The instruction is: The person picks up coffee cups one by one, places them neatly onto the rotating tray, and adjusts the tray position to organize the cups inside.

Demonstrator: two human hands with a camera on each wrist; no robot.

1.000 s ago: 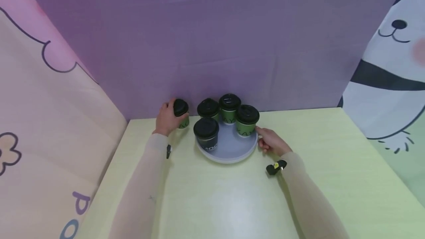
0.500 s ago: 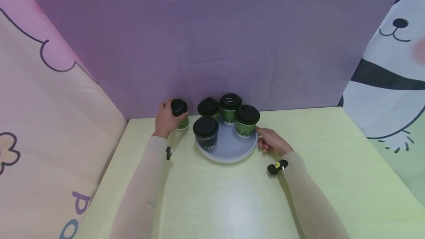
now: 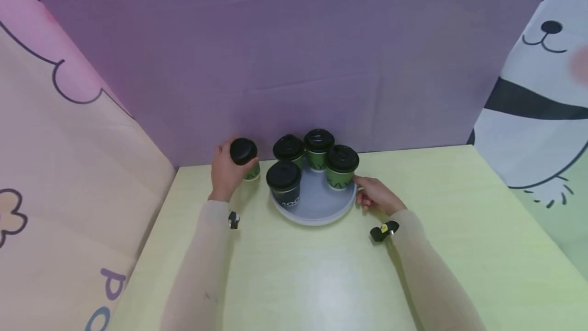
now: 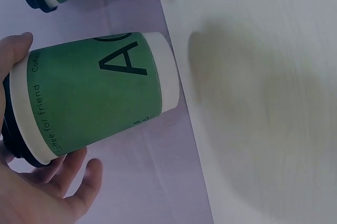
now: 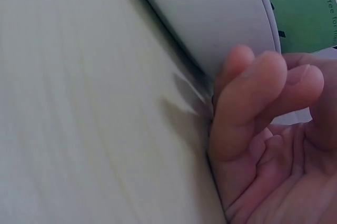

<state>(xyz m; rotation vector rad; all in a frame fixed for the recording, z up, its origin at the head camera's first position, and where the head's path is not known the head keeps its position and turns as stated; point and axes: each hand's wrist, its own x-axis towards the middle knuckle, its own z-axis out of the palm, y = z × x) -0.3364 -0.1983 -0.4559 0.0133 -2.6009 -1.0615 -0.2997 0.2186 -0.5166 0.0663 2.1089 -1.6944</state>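
Observation:
My left hand (image 3: 225, 173) grips a green paper coffee cup (image 4: 100, 90) with a black lid. Thumb and fingers go round it near the lid, and the cup is just left of the round grey tray (image 3: 321, 209). My right hand (image 3: 376, 195) holds the tray's right rim, its lower fingers curled in the right wrist view. On the tray stand a black coffee cup (image 3: 285, 183) at the front left and three green lidded cups: one at the right (image 3: 341, 167), one at the back (image 3: 318, 149) and one at the back left (image 3: 288, 149).
The pale wooden table (image 3: 294, 275) ends at a purple backdrop (image 3: 294, 65) just behind the tray. Printed panels flank both sides, with a panda (image 3: 528, 96) on the right one. A dark wrist camera (image 3: 384, 231) sits on the right wrist.
My left hand and its green cup have shifted slightly left and toward me, the lid tipping a little left. The tray and my right hand stay nearly where they were.

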